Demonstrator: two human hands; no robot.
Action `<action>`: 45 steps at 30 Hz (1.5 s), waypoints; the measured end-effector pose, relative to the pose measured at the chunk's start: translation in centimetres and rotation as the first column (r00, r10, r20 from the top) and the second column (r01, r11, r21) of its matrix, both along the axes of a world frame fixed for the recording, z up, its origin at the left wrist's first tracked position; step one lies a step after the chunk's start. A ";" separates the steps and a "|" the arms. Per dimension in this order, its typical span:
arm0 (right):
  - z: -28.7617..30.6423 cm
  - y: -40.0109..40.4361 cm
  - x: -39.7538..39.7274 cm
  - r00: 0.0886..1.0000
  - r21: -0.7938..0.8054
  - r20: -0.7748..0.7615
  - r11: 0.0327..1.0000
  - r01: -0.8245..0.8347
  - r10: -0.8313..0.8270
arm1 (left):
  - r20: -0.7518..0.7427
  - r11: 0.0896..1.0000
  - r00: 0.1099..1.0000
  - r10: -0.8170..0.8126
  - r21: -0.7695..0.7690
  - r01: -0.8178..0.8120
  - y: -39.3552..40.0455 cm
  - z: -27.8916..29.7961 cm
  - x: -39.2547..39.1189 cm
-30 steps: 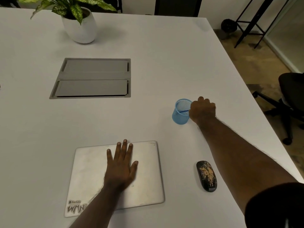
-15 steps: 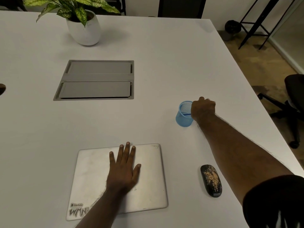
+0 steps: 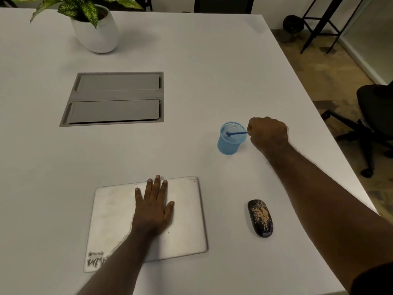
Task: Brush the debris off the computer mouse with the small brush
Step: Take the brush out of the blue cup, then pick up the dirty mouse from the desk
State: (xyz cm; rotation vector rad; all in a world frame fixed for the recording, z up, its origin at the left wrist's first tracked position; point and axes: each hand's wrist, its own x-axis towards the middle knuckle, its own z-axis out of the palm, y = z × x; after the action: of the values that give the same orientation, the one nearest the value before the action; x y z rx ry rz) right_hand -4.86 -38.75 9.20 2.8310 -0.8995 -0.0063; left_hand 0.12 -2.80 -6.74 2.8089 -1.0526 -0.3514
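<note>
White table (image 3: pixel 191 60) carries a closed laptop (image 3: pixel 187 209) near its front edge; the left hand (image 3: pixel 154 207) lies flat on it, fingers spread, holding nothing. Toward the right edge, the right hand (image 3: pixel 269 135) pinches the brush (image 3: pixel 236 133) handle over the blue cup (image 3: pixel 228 145). The debris-speckled mouse (image 3: pixel 260 218) lies right of the laptop.

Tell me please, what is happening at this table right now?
A person is fetching a small blue brush from a blue mesh cup: the right hand grips its handle while the other end is inside the cup. The left hand lies flat on a closed laptop. The computer mouse, speckled with tan debris, sits untouched on the table.
</note>
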 end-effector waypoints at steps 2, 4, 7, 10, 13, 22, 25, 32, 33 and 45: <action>0.7 -0.5 -2.7 0.996 0.126 0.076 0.991 0.036 -0.046 | -0.012 1.000 1.000 0.000 -0.008 0.000 -0.5 1.0 -0.2; 1.1 -0.5 -5.9 0.981 0.290 0.148 0.954 0.079 -0.127 | -0.030 0.999 0.999 -0.017 -0.042 0.016 -1.4 2.2 -0.7; 0.0 0.3 -11.1 0.898 0.541 0.249 0.821 0.183 -0.364 | -0.114 0.974 0.993 -0.032 -0.225 0.005 -3.8 3.8 -2.4; -2.9 2.3 -16.1 0.782 0.748 0.204 0.609 0.264 -0.589 | -0.230 0.911 0.973 -0.022 -0.406 -0.075 -7.2 5.3 -5.4; -6.6 4.6 -19.9 0.705 0.873 0.116 0.411 0.264 -0.700 | -0.387 0.880 0.919 -0.071 -0.459 -0.125 -10.6 5.8 -9.3; -10.3 7.6 -21.9 0.530 0.986 -0.020 0.071 0.151 -0.848 | -0.773 0.921 0.628 0.085 -0.181 -0.347 -17.1 4.5 -15.4; -10.5 7.6 -21.5 0.533 0.991 -0.031 0.045 0.129 -0.846 | -0.829 0.887 0.542 0.135 -0.142 -0.438 -18.0 4.3 -15.7; -10.6 7.6 -21.4 0.514 0.995 -0.060 -0.009 0.100 -0.856 | -0.934 0.787 0.311 0.177 -0.055 -0.615 -18.8 3.9 -16.3; -10.5 7.7 -21.4 0.507 0.995 -0.068 -0.023 0.095 -0.859 | -0.937 0.771 0.293 0.189 -0.043 -0.636 -18.9 3.9 -16.3; -7.7 8.7 -23.2 0.483 0.998 -0.060 -0.066 0.005 -0.874 | -0.991 0.632 -0.125 -0.055 0.062 -0.772 -17.0 6.1 -17.1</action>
State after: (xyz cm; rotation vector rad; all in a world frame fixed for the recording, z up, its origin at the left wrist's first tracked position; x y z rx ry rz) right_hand -28.09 -30.03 1.53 3.0119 -3.3625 0.6367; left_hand -16.97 -19.79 -0.63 1.2906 0.1969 -1.3532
